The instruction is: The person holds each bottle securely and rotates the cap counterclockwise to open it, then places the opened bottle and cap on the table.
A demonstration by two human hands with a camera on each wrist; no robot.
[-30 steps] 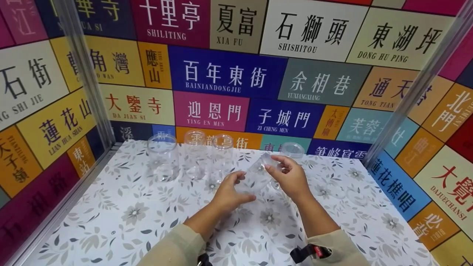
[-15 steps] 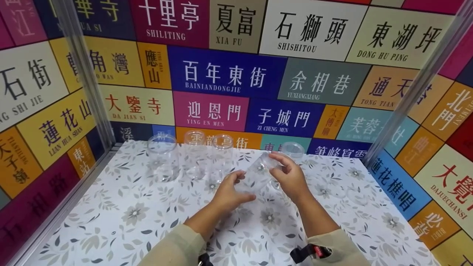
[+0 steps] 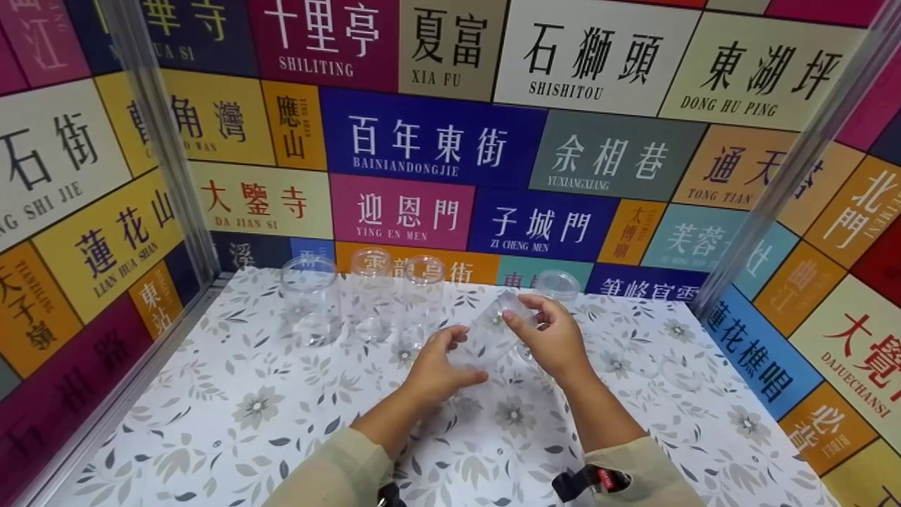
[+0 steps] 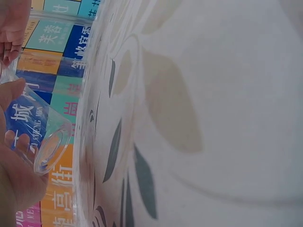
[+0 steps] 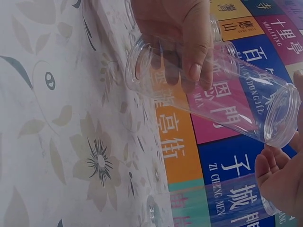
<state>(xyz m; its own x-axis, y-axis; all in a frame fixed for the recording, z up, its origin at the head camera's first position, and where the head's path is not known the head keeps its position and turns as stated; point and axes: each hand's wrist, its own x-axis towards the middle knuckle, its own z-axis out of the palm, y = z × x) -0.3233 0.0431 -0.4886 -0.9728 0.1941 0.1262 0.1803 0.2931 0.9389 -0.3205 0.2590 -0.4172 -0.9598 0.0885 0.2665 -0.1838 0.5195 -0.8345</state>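
A clear plastic jar [image 3: 496,327] is held tilted above the table, its base end low and left, its ringed mouth end up and right. My left hand [image 3: 433,370] grips it near the base, thumb on one side and fingers behind, plainly seen through the wall in the right wrist view. At the mouth end, my right hand [image 3: 552,334] pinches the rim between thumb and fingers. Ridged rings circle that end [image 5: 282,116]; whether they are a lid or the bare thread I cannot tell. The base [image 4: 52,149] shows in the left wrist view.
A wide clear jar [image 3: 310,303] stands at the back left, with two narrower ones [image 3: 371,296] beside it. Another clear jar [image 3: 558,284] is partly hidden behind my right hand. Faint clear discs [image 3: 683,377] lie at the right on the floral tabletop [image 3: 295,436]. Printed panels enclose the back and sides.
My right thumb and fingers shifted off and back onto the jar's mouth end, with a small turn of the hand. My left hand and the jar stay in nearly the same place.
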